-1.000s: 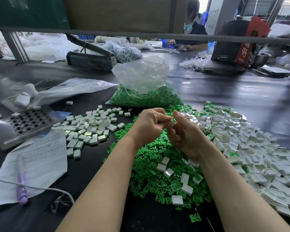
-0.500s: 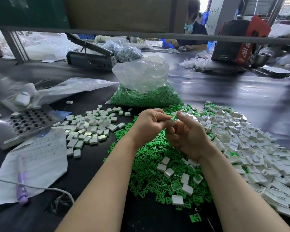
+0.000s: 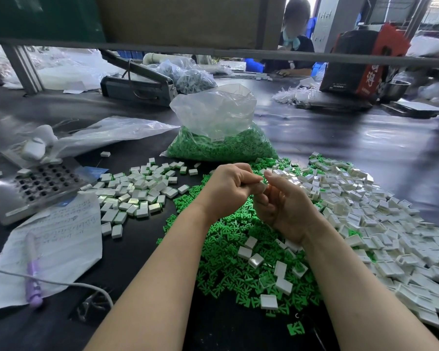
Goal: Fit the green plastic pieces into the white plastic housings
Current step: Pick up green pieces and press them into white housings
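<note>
My left hand (image 3: 228, 187) and my right hand (image 3: 283, 206) meet above a heap of loose green plastic pieces (image 3: 228, 239). Between their fingertips sits one small white housing (image 3: 263, 185), which both hands pinch; a trace of green shows at it, the rest is hidden by the fingers. A wide pile of empty white housings (image 3: 380, 219) spreads to the right. A smaller group of white housings (image 3: 134, 196) lies to the left. A clear bag of green pieces (image 3: 221, 143) stands behind the hands.
At the left lie a metal tray with square holes (image 3: 36, 188), a written paper (image 3: 51, 239) with a purple pen (image 3: 32, 279) and a white cable (image 3: 61, 282). An empty plastic bag (image 3: 107, 135) lies behind. Another person (image 3: 293, 46) works at the far side.
Both hands stay together over the green heap. The fingers have shifted slightly around the small housing; the right forefinger has closed in on it.
</note>
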Motion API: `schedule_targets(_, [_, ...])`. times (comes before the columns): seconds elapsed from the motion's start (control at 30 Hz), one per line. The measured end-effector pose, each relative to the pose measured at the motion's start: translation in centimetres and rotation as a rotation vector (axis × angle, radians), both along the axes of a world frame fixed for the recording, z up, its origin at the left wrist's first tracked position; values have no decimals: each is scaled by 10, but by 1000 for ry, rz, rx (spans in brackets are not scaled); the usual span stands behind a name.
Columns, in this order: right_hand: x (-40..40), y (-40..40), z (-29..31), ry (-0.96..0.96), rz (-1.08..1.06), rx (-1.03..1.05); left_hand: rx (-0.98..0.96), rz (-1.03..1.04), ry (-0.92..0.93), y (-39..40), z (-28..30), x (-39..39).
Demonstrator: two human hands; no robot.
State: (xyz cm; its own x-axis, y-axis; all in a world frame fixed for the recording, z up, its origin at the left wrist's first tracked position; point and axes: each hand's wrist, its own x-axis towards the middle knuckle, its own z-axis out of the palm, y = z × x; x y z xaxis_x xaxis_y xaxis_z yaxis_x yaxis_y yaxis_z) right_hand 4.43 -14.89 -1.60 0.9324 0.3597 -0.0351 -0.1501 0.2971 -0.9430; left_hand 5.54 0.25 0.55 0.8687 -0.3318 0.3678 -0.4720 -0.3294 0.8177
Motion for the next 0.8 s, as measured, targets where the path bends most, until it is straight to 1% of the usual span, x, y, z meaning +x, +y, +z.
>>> schedule_targets(0.07, [0,2,-1,-19,-19,-3,-6,-5,-3,0,0,0])
schedule_targets(0.2, [-1,3,-1,-28,8,15,-19,3,-3,0,1,0])
schedule_targets(0.37, [0,2,1,20,24,1,4,40,-12,2,1,2])
schedule_targets(0.53, [0,1,1,28,38,-9,0,44,-7,4,0,2])
schedule_targets(0.67, [2,0,2,42,56,13,-57,44,65,7,2,3])
schedule_targets(0.73, [4,0,3,36,2,-16,-84,51,105,12,3,4])
schedule_targets(0.8, [7,-1,3,-16,-106,-85,-77,71,110,17,3,6])
